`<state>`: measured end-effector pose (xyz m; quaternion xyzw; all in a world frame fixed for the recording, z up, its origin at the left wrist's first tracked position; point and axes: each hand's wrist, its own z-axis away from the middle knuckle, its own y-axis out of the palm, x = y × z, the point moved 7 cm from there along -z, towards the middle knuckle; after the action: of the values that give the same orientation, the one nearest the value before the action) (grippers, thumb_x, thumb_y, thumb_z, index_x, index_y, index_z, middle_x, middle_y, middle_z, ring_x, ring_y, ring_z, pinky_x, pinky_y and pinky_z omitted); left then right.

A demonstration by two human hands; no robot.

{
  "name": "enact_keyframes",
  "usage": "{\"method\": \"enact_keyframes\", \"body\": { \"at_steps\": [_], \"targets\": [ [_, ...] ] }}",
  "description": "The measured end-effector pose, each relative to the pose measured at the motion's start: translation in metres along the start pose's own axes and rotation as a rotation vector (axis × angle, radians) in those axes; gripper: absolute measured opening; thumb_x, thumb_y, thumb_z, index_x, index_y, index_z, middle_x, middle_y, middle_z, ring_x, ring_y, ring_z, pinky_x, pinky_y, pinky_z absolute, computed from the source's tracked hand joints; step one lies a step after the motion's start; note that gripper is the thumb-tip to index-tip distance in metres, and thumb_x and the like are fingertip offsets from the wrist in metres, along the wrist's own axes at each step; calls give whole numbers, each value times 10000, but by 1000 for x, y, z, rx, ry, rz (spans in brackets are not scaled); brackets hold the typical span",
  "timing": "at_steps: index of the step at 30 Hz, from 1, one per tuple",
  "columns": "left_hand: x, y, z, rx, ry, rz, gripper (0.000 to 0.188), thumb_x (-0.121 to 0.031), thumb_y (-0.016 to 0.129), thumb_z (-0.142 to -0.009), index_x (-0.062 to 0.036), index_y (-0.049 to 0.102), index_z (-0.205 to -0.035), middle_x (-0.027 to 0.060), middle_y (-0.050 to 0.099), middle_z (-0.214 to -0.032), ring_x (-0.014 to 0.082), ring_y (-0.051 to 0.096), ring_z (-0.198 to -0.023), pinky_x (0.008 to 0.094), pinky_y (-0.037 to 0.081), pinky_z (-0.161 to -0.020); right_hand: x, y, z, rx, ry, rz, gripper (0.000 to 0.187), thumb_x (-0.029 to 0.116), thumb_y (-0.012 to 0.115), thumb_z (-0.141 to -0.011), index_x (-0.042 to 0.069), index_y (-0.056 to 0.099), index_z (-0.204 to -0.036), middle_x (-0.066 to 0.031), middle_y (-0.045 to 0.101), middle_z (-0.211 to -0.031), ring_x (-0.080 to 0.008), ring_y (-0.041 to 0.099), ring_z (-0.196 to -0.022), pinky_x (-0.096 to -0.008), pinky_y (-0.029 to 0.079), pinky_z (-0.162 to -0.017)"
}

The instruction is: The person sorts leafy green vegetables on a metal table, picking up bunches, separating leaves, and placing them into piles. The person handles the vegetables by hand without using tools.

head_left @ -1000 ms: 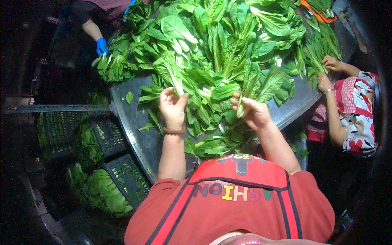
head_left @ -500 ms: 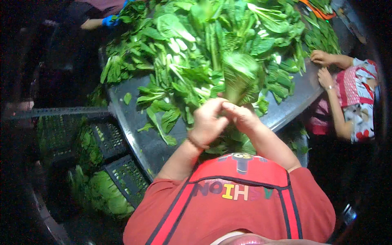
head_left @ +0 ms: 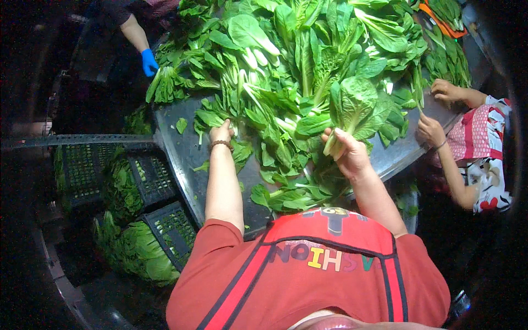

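Observation:
My right hand (head_left: 353, 158) is closed round the pale base of a bunch of leafy greens (head_left: 357, 107). Its broad, wrinkled leaves fan out away from me above the table. Out to the left, my left hand (head_left: 221, 133) has its fingers closed at the stem end of some leafy greens (head_left: 208, 117) at the pile's near left edge; leaves partly hide the fingertips. A large loose pile of leafy greens (head_left: 275, 102) with white stems spreads over the dark metal table (head_left: 190, 159) before me. More loose leaves (head_left: 291, 195) lie close to my apron.
Black plastic crates (head_left: 173, 231) with greens stand low at the left, beside large leafy heads (head_left: 146, 250). A co-worker's blue-gloved hand (head_left: 148, 63) touches greens at the far left. Another co-worker's hands (head_left: 432, 131) are at the right edge. An orange object (head_left: 443, 22) lies far right.
My hands were together on the bunch and have separated. The left went out to the left edge of the pile; the right keeps the bunch, now farther right. The blue-gloved hand came nearer.

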<state>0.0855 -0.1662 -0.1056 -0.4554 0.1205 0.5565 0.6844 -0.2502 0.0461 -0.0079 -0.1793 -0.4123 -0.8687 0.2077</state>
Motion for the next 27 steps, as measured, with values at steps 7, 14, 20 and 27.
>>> {"method": "enact_keyframes", "body": {
  "at_steps": [7, 14, 20, 27],
  "targets": [
    [-48, -7, 135, 512, 234, 696, 93, -120, 494, -887, -88, 526, -968, 78, 618, -924, 87, 564, -693, 180, 419, -542, -5, 11, 7, 41, 44, 38, 365, 273, 585, -829, -31, 559, -1029, -103, 612, -943, -196, 586, -888, -316, 452, -766],
    [-83, 100, 291, 595, 1168, -721, 374, -202, 519, -830, -60, 451, -1169, 168, 586, -882, 331, 582, -757, 377, 475, -672, -30, 16, 10, 132, -51, 216, 376, 296, 657, -782, 39, 569, -1041, -42, 602, -925, -142, 559, -840, -285, 423, -740],
    [-142, 104, 253, 618, 1322, -405, 274, -170, 535, -798, -39, 567, -1037, 152, 591, -890, 323, 564, -844, 381, 459, -750, 3, -23, 16, -75, -201, -33, 300, 156, 656, -772, 32, 567, -1030, -76, 616, -949, -198, 592, -870, -336, 455, -780],
    [-172, 70, 128, -55, 1478, -1088, 302, -35, 590, -706, -142, 612, -988, 50, 512, -1194, 294, 422, -1155, 421, 385, -924, 19, -26, 25, -108, -230, -9, 318, 220, 595, -827, 0, 563, -1055, -93, 602, -1001, -208, 578, -929, -336, 443, -799]
  ]
}}
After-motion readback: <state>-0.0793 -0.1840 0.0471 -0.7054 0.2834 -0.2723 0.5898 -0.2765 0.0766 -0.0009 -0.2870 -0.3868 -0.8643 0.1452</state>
